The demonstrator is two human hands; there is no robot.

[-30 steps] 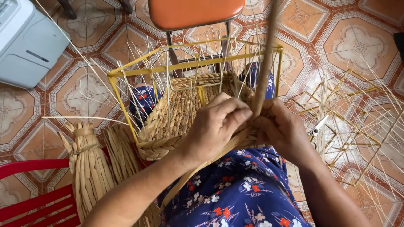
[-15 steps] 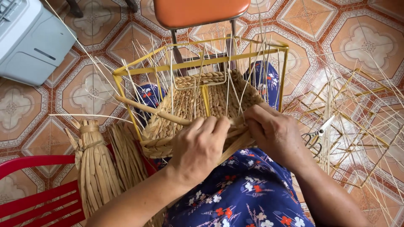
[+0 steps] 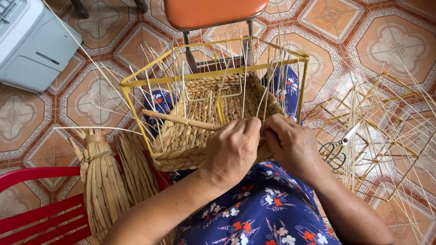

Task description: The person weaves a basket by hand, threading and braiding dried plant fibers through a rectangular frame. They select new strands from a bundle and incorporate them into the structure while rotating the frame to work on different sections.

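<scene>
The half-woven basket (image 3: 204, 122) sits on the person's lap inside its yellow wire frame (image 3: 213, 75), tipped toward the orange chair (image 3: 213, 11). The left hand (image 3: 234, 152) pinches a rush strand (image 3: 181, 120) at the near rim; the right hand (image 3: 293, 145) curls closed on the rim beside it. The strand looks light and pliable, likely to fray; best gripped close to the weave. Scissors (image 3: 336, 147) lie on the tiles to the right.
</scene>
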